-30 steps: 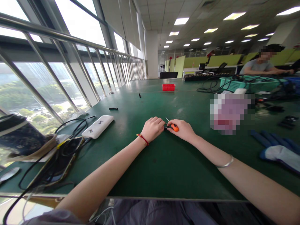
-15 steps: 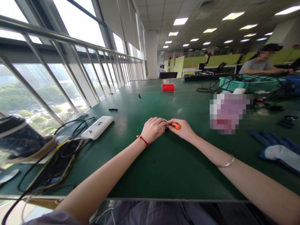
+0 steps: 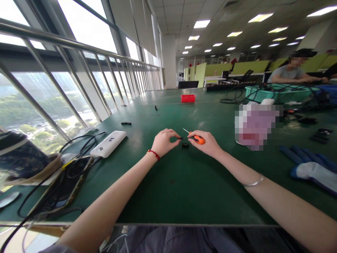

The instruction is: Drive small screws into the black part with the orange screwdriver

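My left hand [image 3: 166, 142] pinches a small dark piece [image 3: 181, 138] between thumb and fingertips; its exact kind is too small to make out. In my right hand [image 3: 206, 143] is a screwdriver [image 3: 199, 140] with an orange and black handle, its thin metal shaft pointing up and left. The right thumb and fingertip are close to the dark piece, with a narrow gap between. Just below the two hands, a small black block [image 3: 185, 145] lies on the green table [image 3: 173, 196].
A white power bank [image 3: 108, 144], a phone [image 3: 61, 186] and cables lie left. Farther off are small black parts [image 3: 126, 123] and a red bin [image 3: 187, 98]. To the right are a blue-white glove [image 3: 313, 172], a green basket [image 3: 276, 94] and a seated person [image 3: 292, 72].
My left hand has drawn back to the left, away from the right hand, with the small dark piece in its fingertips. The black block and the screwdriver shaft now show more fully.
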